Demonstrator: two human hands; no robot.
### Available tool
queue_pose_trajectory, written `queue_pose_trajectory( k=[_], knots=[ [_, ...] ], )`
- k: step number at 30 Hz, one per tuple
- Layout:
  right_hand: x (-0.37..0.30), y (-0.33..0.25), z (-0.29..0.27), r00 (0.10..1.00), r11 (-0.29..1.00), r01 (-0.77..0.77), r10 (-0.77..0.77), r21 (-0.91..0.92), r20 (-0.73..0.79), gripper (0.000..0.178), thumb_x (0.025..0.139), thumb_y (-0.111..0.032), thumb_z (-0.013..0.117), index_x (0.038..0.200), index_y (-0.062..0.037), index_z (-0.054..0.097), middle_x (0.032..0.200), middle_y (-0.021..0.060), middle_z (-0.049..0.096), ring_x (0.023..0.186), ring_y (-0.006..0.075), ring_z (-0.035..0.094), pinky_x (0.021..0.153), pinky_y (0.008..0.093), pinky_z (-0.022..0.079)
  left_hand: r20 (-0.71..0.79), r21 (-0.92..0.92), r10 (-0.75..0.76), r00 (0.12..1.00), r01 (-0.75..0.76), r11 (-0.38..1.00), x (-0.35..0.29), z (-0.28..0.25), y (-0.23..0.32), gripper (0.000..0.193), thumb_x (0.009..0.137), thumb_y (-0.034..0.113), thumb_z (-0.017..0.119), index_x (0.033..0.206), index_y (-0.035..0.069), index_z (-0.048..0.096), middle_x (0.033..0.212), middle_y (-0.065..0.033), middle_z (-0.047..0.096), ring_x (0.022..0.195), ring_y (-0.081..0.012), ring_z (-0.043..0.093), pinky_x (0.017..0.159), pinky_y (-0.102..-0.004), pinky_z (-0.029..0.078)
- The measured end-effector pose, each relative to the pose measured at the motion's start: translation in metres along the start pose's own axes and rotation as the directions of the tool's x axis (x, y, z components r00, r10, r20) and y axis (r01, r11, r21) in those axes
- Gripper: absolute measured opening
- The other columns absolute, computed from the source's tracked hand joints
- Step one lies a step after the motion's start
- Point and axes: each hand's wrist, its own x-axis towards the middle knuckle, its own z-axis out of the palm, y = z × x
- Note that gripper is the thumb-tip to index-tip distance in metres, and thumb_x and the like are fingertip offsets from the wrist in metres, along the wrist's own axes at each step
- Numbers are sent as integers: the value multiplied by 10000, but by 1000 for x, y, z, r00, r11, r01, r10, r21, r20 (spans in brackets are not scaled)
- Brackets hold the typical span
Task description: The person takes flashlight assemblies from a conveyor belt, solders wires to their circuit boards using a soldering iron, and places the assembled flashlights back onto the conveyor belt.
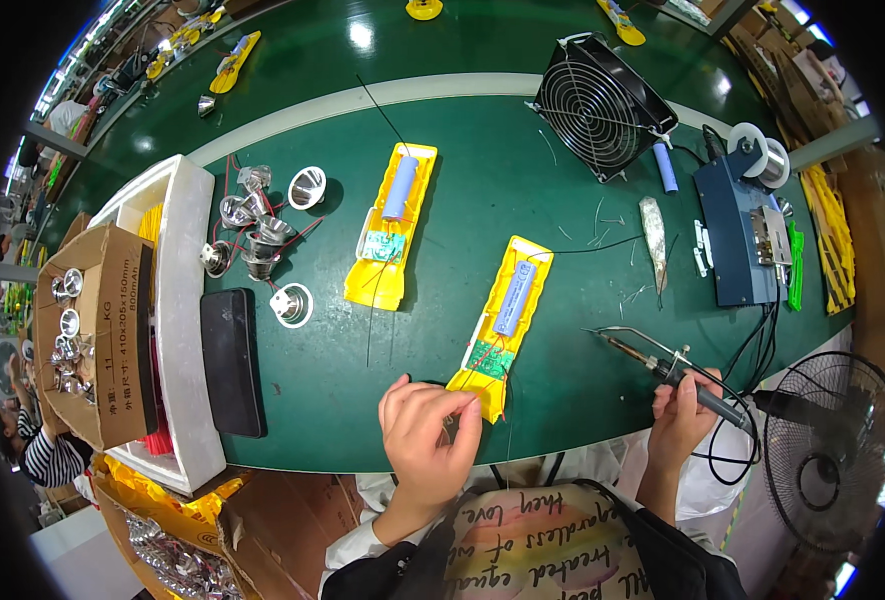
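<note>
My right hand [683, 412] grips a soldering iron [698, 388] with a thin metal feed tube along its tip, pointing left over the table. At the table's front edge, my left hand [425, 432] is curled closed, thumb and forefinger together against the lower end of a yellow plastic housing [468, 382]. What they pinch is hidden. That housing carries a blue cylindrical battery [515, 298] and a green circuit board [489, 358] with red wires; a black wire runs right from its top. Farther left lies a second yellow housing [375, 285] with its own battery and board.
Several silver lamp reflectors [308, 188] with wires lie left, beside a black case [234, 362], a white foam box [191, 400] and a cardboard box [113, 340]. A black fan [603, 105] stands at the back; right are a blue soldering station [728, 235], solder spool [763, 155] and desk fan [823, 450].
</note>
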Motion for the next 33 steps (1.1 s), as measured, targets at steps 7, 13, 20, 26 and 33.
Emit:
queue_pose_trajectory(
  k=[7,13,20,26,33],
  knots=[
    [4,-1,-18,990,990,108,-116,-93,-77,124,818,-100,495,876,-18,423,632,38,472,486,65,468,399,155,359,9,-17,4,1000,-4,1000,1,0,1,109,639,23,620,731,51,570,689,-54,544,699,-225,511,813,-407,358],
    [14,0,-25,967,958,200,-227,-207,-118,117,827,-106,489,880,-17,436,629,63,524,481,61,456,414,156,343,17,-8,-10,1000,10,1000,-1,-1,-2,108,644,60,641,733,84,582,695,-11,541,713,-193,509,816,-403,352],
    [24,0,-25,946,949,252,-283,-192,-157,109,827,-107,484,872,-19,439,627,68,524,473,63,458,417,154,345,19,-9,-6,1000,7,1000,-1,0,-2,108,646,62,640,735,84,583,702,-12,543,715,-194,509,814,-403,353],
    [30,-3,-25,938,957,244,-274,-154,-212,127,822,-120,496,884,-25,439,627,67,531,470,62,465,416,152,346,13,-15,-7,1000,7,1000,0,0,-1,111,645,61,642,736,84,584,703,-10,542,713,-191,509,818,-398,352],
    [26,-9,-23,955,966,214,-238,-145,-178,152,846,-143,473,904,-9,430,648,52,502,514,51,454,435,142,339,-44,-20,6,999,-7,1000,-1,0,0,113,628,16,633,723,46,578,678,-52,543,693,-221,515,797,-410,377]
  ],
)
